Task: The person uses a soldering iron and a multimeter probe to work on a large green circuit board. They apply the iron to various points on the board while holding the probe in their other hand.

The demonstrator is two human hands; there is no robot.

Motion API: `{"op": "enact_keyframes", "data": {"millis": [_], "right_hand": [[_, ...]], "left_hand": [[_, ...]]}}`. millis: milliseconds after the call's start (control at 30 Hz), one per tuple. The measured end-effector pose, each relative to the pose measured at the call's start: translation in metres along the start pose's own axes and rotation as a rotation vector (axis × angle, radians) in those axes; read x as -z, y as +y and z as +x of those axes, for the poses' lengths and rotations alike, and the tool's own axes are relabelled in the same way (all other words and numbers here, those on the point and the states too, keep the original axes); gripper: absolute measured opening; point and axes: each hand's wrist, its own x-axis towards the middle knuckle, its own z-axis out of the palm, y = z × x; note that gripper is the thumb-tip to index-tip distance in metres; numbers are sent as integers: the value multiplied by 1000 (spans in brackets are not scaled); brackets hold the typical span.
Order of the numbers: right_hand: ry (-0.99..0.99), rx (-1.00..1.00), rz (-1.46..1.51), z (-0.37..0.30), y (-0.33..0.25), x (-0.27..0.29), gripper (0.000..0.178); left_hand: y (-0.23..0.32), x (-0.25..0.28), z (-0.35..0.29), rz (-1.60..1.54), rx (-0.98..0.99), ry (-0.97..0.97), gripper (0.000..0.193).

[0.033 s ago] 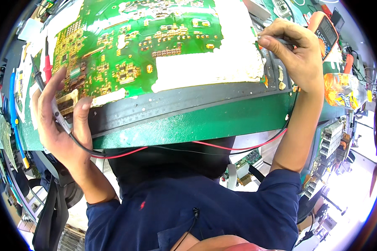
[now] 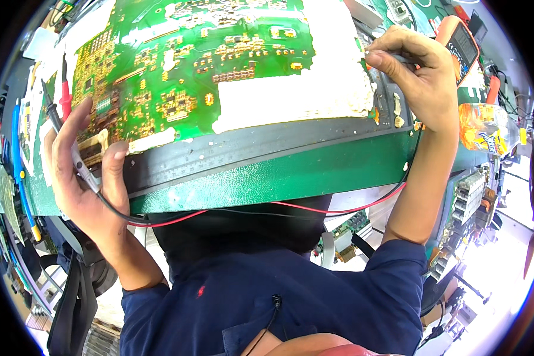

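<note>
A large green circuit board (image 2: 190, 121), coated with white patches, lies before me on a dark grey mat with ruled markings (image 2: 219, 144). My left hand (image 2: 89, 178) is at its near left corner, fingers curled around a pair of multimeter probes. The black probe (image 2: 51, 110) and the red probe (image 2: 66, 98) point up and away, tips apart from the board's parts. At the board's right edge, my right hand (image 2: 418, 77) is closed in a pinch. Something thin and greyish shows under its fingers, too hidden to name.
An orange multimeter (image 2: 461, 50) stands beyond my right hand. A clear plastic bottle with an orange label (image 2: 486, 129) lies right of my forearm. Red and black leads (image 2: 338, 210) hang along the green table edge (image 2: 267, 172). More circuit boards (image 2: 466, 207) are at the right.
The circuit board has shifted very slightly left and down. My left hand and the probes have moved slightly left with it; my right hand looks the same.
</note>
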Motion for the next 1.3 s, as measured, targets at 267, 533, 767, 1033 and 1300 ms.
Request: {"op": "enact_keyframes", "data": {"millis": [267,533,767,1033,1300], "right_hand": [[19,29,-22,0,-4,-3,13],[25,3,-16,-1,-1,-3,12],[82,143,-202,1,-20,-6,9],[181,392,-366,3,-25,-9,10],[186,325,-524,-2,-36,-7,11]], "left_hand": [[2,1,2,-14,9,-103,37],[4,3,-1,20,32,-101,37],[5,4,0,3,61,-123,31],[6,2,2,-28,33,-64,32],[1,3,-1,-79,62,-65,29]]}}
